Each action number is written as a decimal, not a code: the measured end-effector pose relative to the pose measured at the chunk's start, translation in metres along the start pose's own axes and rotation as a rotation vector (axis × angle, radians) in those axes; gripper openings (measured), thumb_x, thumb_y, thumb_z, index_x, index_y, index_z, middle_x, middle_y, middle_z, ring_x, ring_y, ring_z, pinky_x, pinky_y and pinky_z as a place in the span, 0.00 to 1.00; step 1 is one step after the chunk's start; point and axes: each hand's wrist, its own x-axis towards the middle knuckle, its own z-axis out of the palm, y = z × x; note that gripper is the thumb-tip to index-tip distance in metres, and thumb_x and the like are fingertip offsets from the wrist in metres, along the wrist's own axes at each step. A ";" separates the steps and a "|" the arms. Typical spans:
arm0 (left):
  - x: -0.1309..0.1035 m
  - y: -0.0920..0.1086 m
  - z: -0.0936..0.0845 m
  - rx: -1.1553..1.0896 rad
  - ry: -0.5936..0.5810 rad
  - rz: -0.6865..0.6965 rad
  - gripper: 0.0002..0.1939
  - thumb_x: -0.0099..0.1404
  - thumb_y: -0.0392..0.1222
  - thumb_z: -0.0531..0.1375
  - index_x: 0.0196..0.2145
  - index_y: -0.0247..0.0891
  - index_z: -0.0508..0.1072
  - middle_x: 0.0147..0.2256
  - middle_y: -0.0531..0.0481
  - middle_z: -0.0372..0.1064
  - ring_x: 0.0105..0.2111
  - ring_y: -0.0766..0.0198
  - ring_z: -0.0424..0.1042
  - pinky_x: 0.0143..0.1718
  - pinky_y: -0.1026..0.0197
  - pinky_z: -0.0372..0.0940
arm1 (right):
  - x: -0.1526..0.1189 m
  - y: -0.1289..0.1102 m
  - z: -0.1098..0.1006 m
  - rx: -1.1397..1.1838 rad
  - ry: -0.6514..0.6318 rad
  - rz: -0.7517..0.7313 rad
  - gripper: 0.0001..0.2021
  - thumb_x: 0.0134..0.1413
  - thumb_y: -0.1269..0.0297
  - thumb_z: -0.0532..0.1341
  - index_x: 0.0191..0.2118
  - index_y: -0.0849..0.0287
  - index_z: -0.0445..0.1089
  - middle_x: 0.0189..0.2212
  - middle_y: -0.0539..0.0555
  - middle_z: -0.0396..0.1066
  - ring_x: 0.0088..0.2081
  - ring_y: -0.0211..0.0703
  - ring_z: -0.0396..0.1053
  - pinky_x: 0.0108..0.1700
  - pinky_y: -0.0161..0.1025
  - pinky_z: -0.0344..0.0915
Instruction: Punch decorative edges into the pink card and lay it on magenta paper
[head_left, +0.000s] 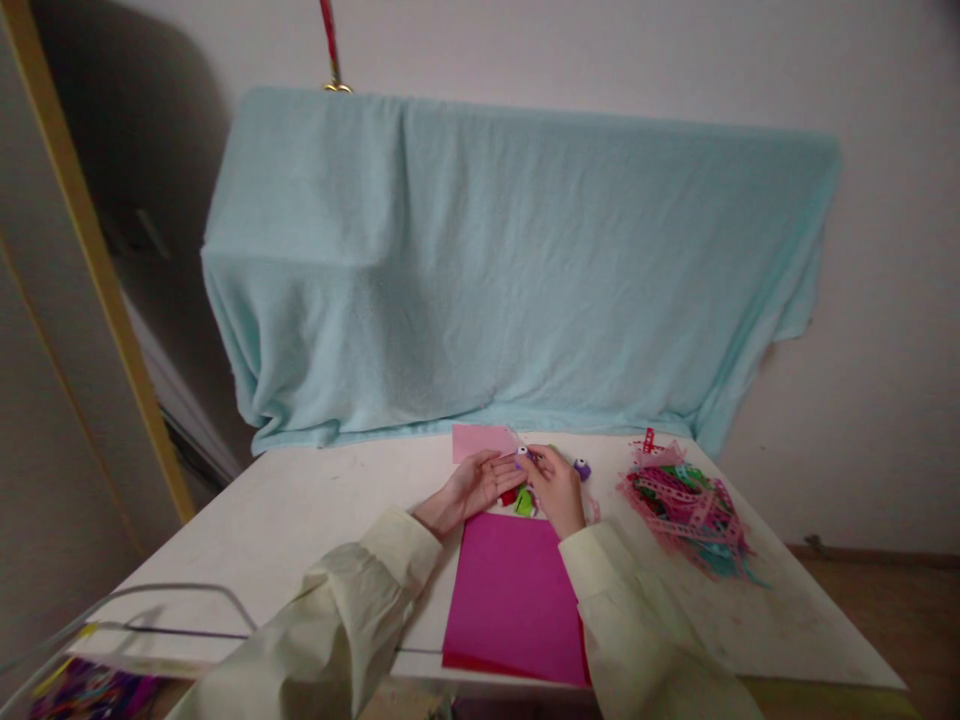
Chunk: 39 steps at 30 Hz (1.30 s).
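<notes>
The left hand (472,488) was turned palm up, its fingers released and extended toward the right hand (559,487). The right hand's thumb and fingers were pinching a small purple piece (523,460) with a white, eye-like spot, just above the left fingertips; the grip hid part of the piece, and its full shape could not be made out.

Beneath and between the hands lay a green piece (524,502) and a red piece (508,496), both partly covered. A second purple piece (582,468), also with an eye-like spot, sat just beyond the right hand. Pink paper (477,440) lay behind the left hand, which hid its near edge.

Nearer the person, a magenta sheet (516,600) rested over a red layer, of which only a thin edge showed; the right sleeve (637,610) hid one side. On the right of the table (330,510), strips (686,505) overlapped in a tangle, and the marks along them were too small to read. At the lower left, a colourful item (90,692) was cut off and blurred, its print unreadable.
</notes>
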 end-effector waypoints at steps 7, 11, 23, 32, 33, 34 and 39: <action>-0.002 -0.003 0.007 -0.056 0.008 0.030 0.14 0.64 0.34 0.50 0.41 0.20 0.71 0.39 0.31 0.75 0.43 0.54 0.75 0.52 0.56 0.64 | -0.008 -0.013 -0.009 -0.229 0.099 -0.300 0.14 0.59 0.62 0.59 0.51 0.55 0.67 0.44 0.60 0.69 0.43 0.49 0.68 0.48 0.45 0.64; -0.002 -0.005 0.008 -0.088 0.037 0.007 0.11 0.62 0.32 0.51 0.35 0.23 0.71 0.32 0.34 0.75 0.35 0.57 0.77 0.47 0.57 0.67 | -0.008 -0.013 -0.009 -0.356 -0.069 -0.359 0.10 0.62 0.63 0.56 0.48 0.56 0.68 0.39 0.58 0.70 0.41 0.48 0.69 0.44 0.43 0.66; -0.002 0.001 0.004 -0.091 0.067 -0.025 0.17 0.61 0.32 0.51 0.45 0.17 0.68 0.38 0.28 0.74 0.43 0.51 0.75 0.50 0.53 0.65 | -0.008 -0.015 -0.006 -0.276 0.110 -0.266 0.12 0.62 0.62 0.56 0.49 0.58 0.65 0.37 0.56 0.71 0.34 0.43 0.68 0.40 0.40 0.65; -0.001 0.001 -0.001 -0.092 0.014 -0.033 0.12 0.62 0.32 0.50 0.34 0.22 0.72 0.29 0.34 0.75 0.31 0.56 0.77 0.44 0.54 0.68 | -0.008 -0.014 -0.005 -0.384 -0.073 -0.338 0.09 0.61 0.62 0.57 0.46 0.57 0.68 0.37 0.57 0.71 0.37 0.47 0.68 0.42 0.43 0.65; -0.001 0.001 -0.001 -0.093 0.010 -0.034 0.12 0.62 0.32 0.50 0.33 0.23 0.72 0.28 0.34 0.75 0.30 0.56 0.77 0.44 0.55 0.68 | -0.008 -0.014 -0.005 -0.382 -0.078 -0.351 0.09 0.61 0.62 0.57 0.45 0.56 0.68 0.38 0.57 0.71 0.38 0.48 0.68 0.42 0.43 0.65; -0.001 0.001 -0.001 -0.094 0.007 -0.033 0.12 0.62 0.32 0.50 0.34 0.22 0.72 0.29 0.34 0.75 0.31 0.56 0.77 0.44 0.55 0.68 | -0.008 -0.015 -0.006 -0.362 -0.047 -0.359 0.09 0.61 0.62 0.57 0.45 0.56 0.68 0.39 0.57 0.70 0.40 0.48 0.68 0.44 0.43 0.65; -0.001 0.002 -0.001 -0.093 -0.006 -0.034 0.16 0.63 0.33 0.50 0.42 0.17 0.70 0.36 0.28 0.75 0.40 0.51 0.76 0.48 0.52 0.66 | -0.007 -0.015 -0.007 -0.304 0.073 -0.344 0.10 0.61 0.63 0.56 0.47 0.57 0.66 0.40 0.58 0.69 0.41 0.48 0.68 0.45 0.43 0.65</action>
